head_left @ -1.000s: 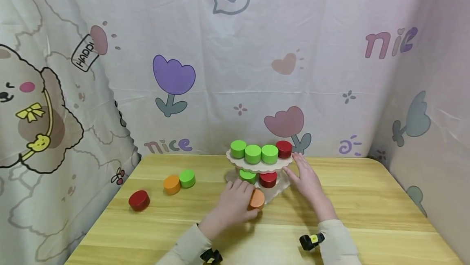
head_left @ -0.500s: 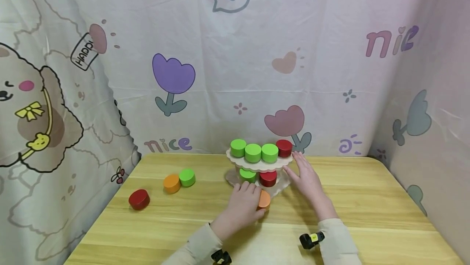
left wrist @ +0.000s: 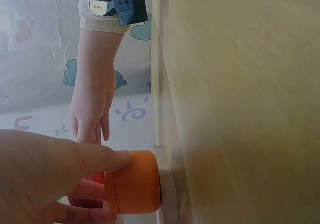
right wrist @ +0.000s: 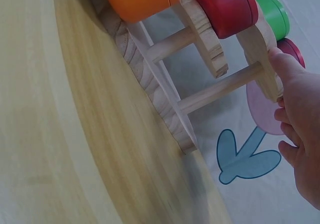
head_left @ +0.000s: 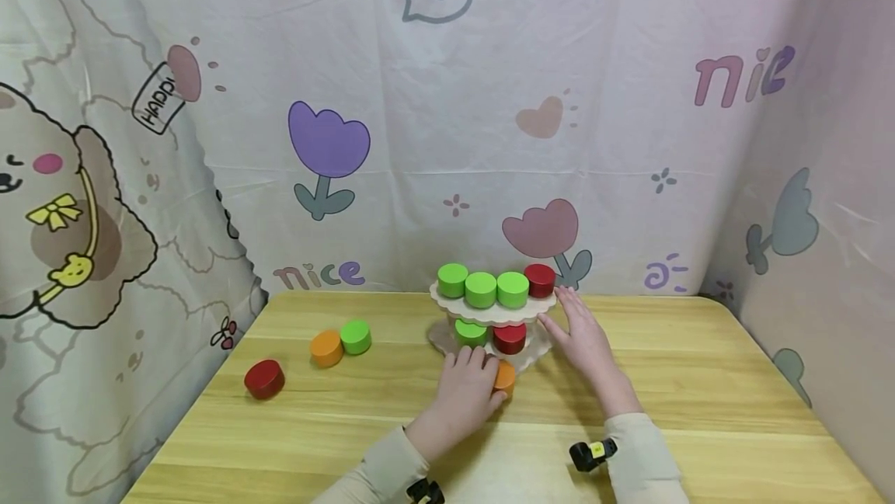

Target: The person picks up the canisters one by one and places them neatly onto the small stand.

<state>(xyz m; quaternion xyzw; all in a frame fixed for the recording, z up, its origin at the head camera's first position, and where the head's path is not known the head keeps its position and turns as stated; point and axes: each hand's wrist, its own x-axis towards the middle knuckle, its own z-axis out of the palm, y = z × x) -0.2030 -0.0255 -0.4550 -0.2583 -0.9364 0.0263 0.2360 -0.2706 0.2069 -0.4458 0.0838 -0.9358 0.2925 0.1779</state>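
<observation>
A tiered wooden stand [head_left: 489, 313] with scalloped edges rises near the table's back. My left hand [head_left: 461, 395] pinches an orange round block [left wrist: 137, 184] between thumb and fingers. In the right wrist view that block sits at the stand's base [right wrist: 150, 78], its underside right at the wood. My right hand [head_left: 586, 345] grips the top tier's right edge, thumb above and fingers below. Along this tier stand several green blocks [head_left: 481, 290] and a red block [head_left: 541, 280]. Lower down, another green block [head_left: 471, 333] and a second red block [right wrist: 225, 8] rest on the middle tier.
Left on the wooden table [head_left: 664, 380] lie a loose red block [head_left: 265, 380], an orange one [head_left: 326, 349] and a green one [head_left: 356, 338], the last two side by side. A printed curtain [head_left: 419, 100] hangs directly behind the table.
My left hand has carried the orange block a little to the right, onto the front of the stand's base. The block's top has levelled slightly. My right hand keeps its place.
</observation>
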